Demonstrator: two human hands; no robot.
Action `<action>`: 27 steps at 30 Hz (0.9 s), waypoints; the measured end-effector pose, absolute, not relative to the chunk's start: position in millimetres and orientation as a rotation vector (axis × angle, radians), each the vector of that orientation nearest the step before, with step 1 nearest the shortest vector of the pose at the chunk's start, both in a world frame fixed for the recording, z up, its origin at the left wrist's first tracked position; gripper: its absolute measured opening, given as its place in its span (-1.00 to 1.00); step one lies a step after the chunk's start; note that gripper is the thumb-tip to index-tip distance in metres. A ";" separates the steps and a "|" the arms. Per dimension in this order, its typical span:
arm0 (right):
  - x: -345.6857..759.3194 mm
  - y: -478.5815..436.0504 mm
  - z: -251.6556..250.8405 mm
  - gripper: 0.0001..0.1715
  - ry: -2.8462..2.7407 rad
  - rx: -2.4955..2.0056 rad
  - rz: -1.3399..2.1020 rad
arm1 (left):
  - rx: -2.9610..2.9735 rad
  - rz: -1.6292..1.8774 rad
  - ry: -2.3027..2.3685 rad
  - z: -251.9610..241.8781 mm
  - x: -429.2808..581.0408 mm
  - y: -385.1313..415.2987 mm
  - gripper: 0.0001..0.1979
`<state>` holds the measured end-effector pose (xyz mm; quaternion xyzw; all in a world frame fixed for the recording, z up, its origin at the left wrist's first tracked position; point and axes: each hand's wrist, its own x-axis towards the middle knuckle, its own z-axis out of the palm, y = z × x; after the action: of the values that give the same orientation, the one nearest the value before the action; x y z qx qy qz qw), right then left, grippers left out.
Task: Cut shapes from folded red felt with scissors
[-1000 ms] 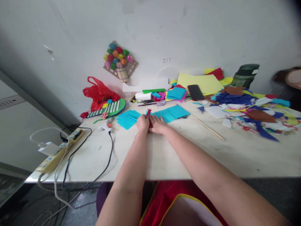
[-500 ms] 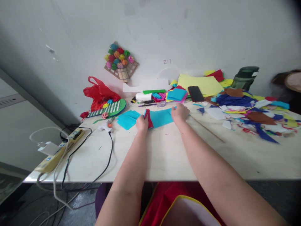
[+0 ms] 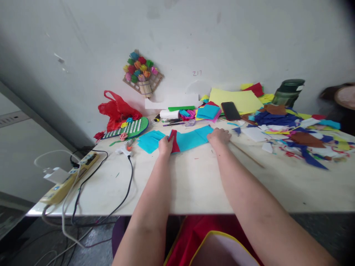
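Note:
A long turquoise paper strip point(image 3: 191, 138) lies flat on the white table point(image 3: 194, 181), with a red piece point(image 3: 173, 141) at its left end. My left hand point(image 3: 165, 145) presses down on that red end, fingers closed over it. At the strip's right end rests my right hand point(image 3: 219, 136), fingers curled on the paper's edge. More turquoise sheets point(image 3: 149, 140) lie just left of my left hand.
A thin wooden stick point(image 3: 245, 152) lies right of my right hand. Behind are a black phone point(image 3: 230, 110), pens, yellow paper, a red bag point(image 3: 118, 109) and a green board point(image 3: 130, 128). Coloured scraps point(image 3: 294, 129) fill the right. A power strip point(image 3: 69, 177) and cables sit at the left.
My right hand has slid from beside the left hand rightward along the turquoise strip to its far end, flattening it. The left hand has stayed on the red end.

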<state>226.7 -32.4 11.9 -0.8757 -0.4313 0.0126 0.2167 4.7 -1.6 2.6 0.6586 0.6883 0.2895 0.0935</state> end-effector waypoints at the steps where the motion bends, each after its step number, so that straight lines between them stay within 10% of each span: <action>1: 227.4 -32.0 11.3 -0.60 -1.202 -2.417 0.019 | 1.952 0.863 2.043 2.8 4.3 -1.7 -0.65; 27: 224.6 -27.5 19.3 -0.57 -1.275 -2.282 0.081 | 1.745 0.975 2.083 5.0 4.4 -5.2 -0.64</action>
<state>224.6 -27.5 19.3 -0.8426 -0.4708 0.0299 0.2600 4.4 -5.2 5.0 0.5996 0.7157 0.3350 0.1268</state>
